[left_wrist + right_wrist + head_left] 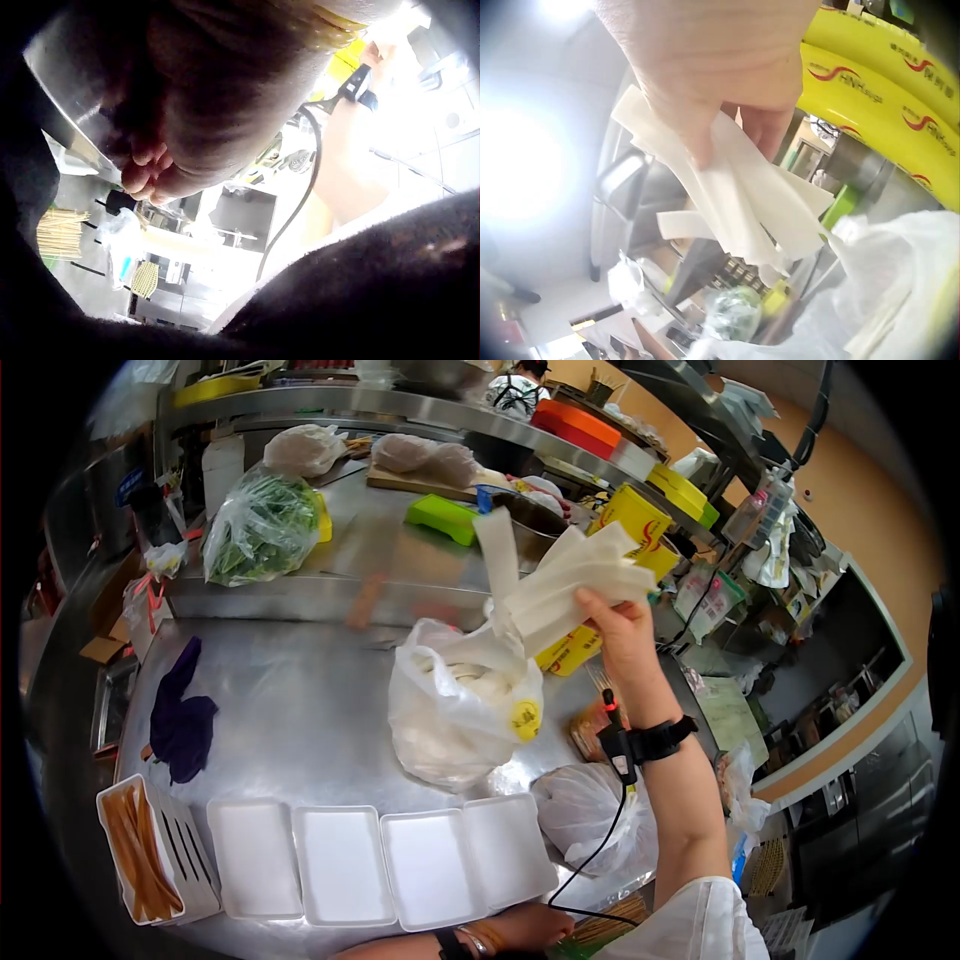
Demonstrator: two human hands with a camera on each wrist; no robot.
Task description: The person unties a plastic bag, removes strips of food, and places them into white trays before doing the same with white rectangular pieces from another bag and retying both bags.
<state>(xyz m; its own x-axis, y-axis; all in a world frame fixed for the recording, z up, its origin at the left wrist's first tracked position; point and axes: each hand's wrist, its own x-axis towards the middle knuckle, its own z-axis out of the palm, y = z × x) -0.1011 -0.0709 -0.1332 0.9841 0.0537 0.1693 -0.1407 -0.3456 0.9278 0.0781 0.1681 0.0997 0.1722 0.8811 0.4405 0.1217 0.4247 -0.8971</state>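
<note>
My right hand (625, 635) pinches a fanned bunch of flat, pale strips (560, 595) between thumb and fingers, raised above an open white plastic bag (435, 710). More pale pieces lie inside the bag. In the right wrist view the hand (712, 67) holds the strips (742, 187) from above, their ends hanging free. My left hand (535, 926) is low at the table's front edge, by the white trays (430, 865). The left wrist view shows that hand (217, 105) dark, its fingertips loosely curled with nothing seen in them.
Several white trays stand in a row at the front, beside a white basket (190, 860) of brown strips. A purple cloth (183, 715) lies left. A tied bag (595, 815) sits right of the trays. Behind are a raised steel shelf (330, 595), bagged greens (262, 525) and a green container (443, 518).
</note>
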